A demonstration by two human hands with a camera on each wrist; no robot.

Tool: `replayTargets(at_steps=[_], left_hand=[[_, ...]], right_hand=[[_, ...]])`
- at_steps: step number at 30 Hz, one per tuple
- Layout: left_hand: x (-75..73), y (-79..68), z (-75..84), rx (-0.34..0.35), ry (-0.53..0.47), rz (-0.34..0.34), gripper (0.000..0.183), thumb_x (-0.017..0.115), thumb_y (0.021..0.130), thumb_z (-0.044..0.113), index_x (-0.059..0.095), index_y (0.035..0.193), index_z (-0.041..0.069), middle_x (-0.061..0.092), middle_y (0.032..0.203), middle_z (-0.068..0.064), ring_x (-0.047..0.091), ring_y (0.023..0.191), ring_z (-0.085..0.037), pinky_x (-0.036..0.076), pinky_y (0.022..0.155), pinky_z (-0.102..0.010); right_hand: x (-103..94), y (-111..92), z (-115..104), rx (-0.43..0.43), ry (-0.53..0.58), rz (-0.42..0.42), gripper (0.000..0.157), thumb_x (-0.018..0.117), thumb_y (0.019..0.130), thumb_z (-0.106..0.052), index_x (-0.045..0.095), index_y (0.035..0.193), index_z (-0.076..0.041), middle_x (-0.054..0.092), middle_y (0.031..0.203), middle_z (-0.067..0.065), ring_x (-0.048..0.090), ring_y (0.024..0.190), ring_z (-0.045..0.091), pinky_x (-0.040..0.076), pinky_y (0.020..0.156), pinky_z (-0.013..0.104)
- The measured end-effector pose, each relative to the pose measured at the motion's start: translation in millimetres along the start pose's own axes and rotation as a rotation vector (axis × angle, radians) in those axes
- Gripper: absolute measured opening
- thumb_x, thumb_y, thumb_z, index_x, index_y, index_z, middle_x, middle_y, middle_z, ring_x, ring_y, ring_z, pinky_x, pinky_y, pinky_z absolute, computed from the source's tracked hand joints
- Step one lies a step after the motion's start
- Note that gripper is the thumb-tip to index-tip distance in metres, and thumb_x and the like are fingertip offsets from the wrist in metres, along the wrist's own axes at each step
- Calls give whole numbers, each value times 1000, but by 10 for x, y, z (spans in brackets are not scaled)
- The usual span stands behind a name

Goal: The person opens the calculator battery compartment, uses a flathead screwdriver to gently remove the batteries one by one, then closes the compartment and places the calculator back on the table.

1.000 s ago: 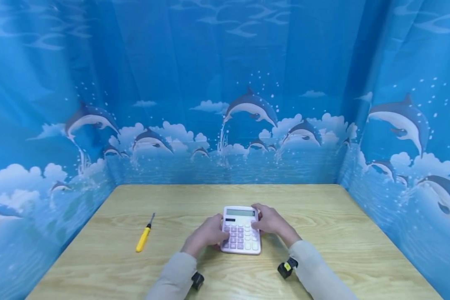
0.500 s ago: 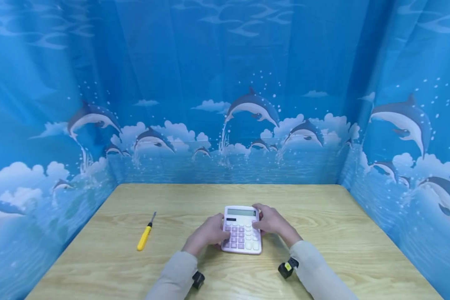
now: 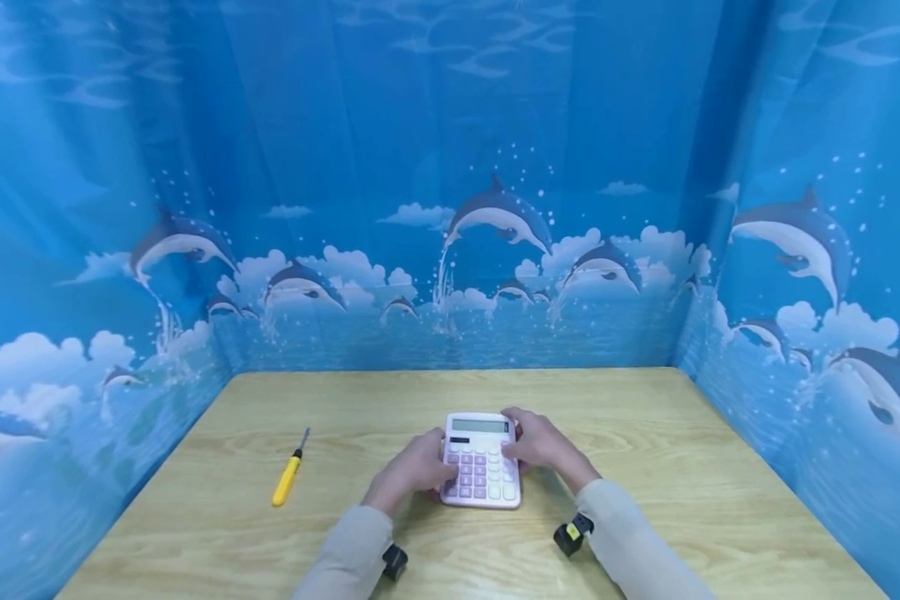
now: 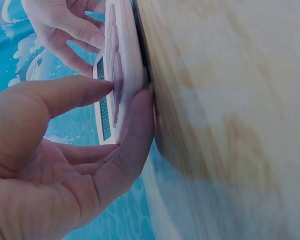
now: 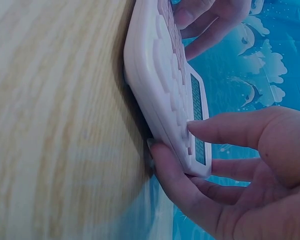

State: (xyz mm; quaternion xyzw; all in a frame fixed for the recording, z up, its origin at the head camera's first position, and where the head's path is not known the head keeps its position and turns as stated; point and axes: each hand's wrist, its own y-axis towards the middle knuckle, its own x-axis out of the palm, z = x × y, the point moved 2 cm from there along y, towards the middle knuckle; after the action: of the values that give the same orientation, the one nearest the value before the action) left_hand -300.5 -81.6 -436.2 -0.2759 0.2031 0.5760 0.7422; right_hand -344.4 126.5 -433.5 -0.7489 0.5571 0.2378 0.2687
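A pink and white calculator (image 3: 482, 475) is at the middle of the wooden table, its screen end away from me. My left hand (image 3: 417, 464) grips its left edge; in the left wrist view the thumb of that hand (image 4: 65, 145) lies on the keys and a finger reaches under the rim. On the other side my right hand (image 3: 540, 440) holds the upper right edge. The right wrist view shows that hand's thumb (image 5: 225, 126) on a key near the screen, with fingers at the side and below. The screen's digits are too small to read.
A screwdriver (image 3: 288, 477) with a yellow handle lies on the table (image 3: 645, 417) to the left of the hands. Blue curtains with dolphins (image 3: 390, 167) stand around the back and both sides. A small black camera (image 3: 567, 537) sits on the right wrist.
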Motion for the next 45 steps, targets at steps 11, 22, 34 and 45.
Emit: replayTargets(at_steps=[11,22,34,45], left_hand=[[6,-2,-27,8,-20,-7,65,72,90,6,42,146,-9,62,90,-13,64,70,-24,60,54,-33],[-3,22,-6,1,-16,-9,58,71,91,7,45,140,-9,61,92,-14,63,74,-24,61,55,-33],[-5,12,-7,-37,-47,-11,59,71,90,5,45,139,-12,62,94,-15,65,72,-25,62,55,-33],[-9,13,3,11,-64,-14,72,72,90,6,35,150,-9,63,94,-15,65,71,-24,61,53,-35]], right_hand=[[17,17,5,-7,-19,3,71,73,89,-1,44,153,-2,64,104,17,65,74,22,61,56,29],[20,26,2,12,-14,22,71,74,88,-1,45,153,-4,64,104,16,65,78,22,61,57,28],[23,22,-15,7,2,22,71,75,86,1,47,151,-5,65,104,16,66,79,23,62,59,30],[5,10,-31,30,9,31,72,75,86,1,46,152,-5,64,106,17,66,79,23,63,61,30]])
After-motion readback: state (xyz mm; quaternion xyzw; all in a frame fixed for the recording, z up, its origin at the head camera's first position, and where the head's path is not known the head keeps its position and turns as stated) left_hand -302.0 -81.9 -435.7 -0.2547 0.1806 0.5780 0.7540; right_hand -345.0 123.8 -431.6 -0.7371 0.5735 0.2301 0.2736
